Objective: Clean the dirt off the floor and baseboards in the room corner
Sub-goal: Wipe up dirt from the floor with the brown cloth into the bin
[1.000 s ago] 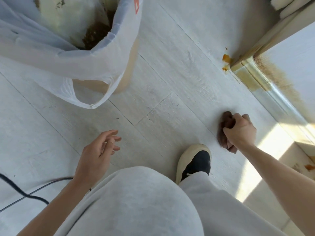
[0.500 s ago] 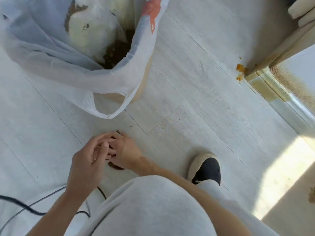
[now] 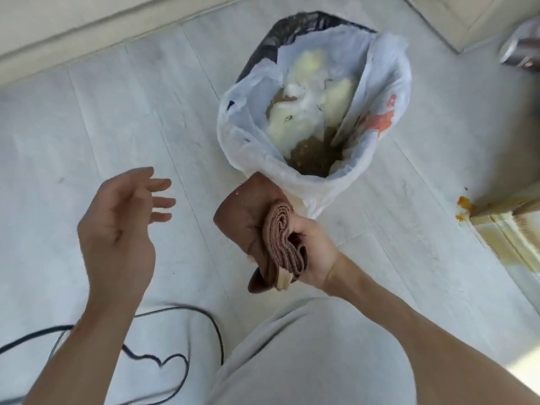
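My right hand point(image 3: 314, 249) grips a folded brown cloth point(image 3: 257, 223) and holds it up just in front of the near rim of a bin lined with a white plastic bag point(image 3: 242, 135). Inside the bag lie crumpled white tissues and brown dirt. My left hand point(image 3: 117, 226) hovers to the left of the cloth, palm up, fingers spread and empty. Orange dirt point(image 3: 464, 203) stains the pale floor at the foot of the baseboard corner point(image 3: 496, 229) on the right, and the baseboard there looks yellowed.
A black cable point(image 3: 163, 358) loops over the floor by my grey-trousered knee point(image 3: 306, 361). Another baseboard point(image 3: 73, 33) runs along the far left wall. A blurred metallic object point(image 3: 523, 51) sits at the top right.
My right hand moved from the floor near the baseboard across to my left hand, then lifted the brown cloth up to the bin. The left hand let go and opened. The view swung left.
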`<state>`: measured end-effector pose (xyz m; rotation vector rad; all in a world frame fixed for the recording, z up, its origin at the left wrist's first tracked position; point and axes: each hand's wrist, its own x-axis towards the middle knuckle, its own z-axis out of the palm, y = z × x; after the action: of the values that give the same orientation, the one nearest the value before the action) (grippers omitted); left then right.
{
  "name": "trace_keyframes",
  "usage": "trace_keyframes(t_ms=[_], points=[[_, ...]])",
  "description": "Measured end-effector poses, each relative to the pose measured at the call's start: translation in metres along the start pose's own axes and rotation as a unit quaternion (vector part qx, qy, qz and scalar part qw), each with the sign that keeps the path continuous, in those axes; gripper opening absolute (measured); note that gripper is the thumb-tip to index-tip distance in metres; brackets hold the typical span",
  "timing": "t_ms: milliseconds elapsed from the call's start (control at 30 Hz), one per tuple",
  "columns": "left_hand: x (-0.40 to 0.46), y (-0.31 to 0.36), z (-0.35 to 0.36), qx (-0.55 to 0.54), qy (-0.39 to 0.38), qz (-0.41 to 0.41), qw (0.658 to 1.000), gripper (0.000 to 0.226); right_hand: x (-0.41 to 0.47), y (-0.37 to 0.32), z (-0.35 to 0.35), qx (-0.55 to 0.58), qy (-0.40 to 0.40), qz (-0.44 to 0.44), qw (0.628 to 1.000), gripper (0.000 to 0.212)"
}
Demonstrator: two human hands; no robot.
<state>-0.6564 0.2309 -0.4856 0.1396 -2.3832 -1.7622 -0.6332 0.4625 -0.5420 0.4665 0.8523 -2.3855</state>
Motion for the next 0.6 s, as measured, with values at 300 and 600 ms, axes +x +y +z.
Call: trace_keyframes(t_ms=[300, 600], points=[[0.028, 0.116, 0.04, 0.02, -0.04, 0.198, 0.979, 0.025, -0.048, -0.131, 0.09, 0.006, -0.044, -0.069, 0.997, 0.046], [0.073, 0.11, 0.109, 0.245, -0.272, 0.209, 0.907, 0.053, -0.07, -0.201, 0.104, -0.209, 0.215, -0.096, 0.949, 0.019]])
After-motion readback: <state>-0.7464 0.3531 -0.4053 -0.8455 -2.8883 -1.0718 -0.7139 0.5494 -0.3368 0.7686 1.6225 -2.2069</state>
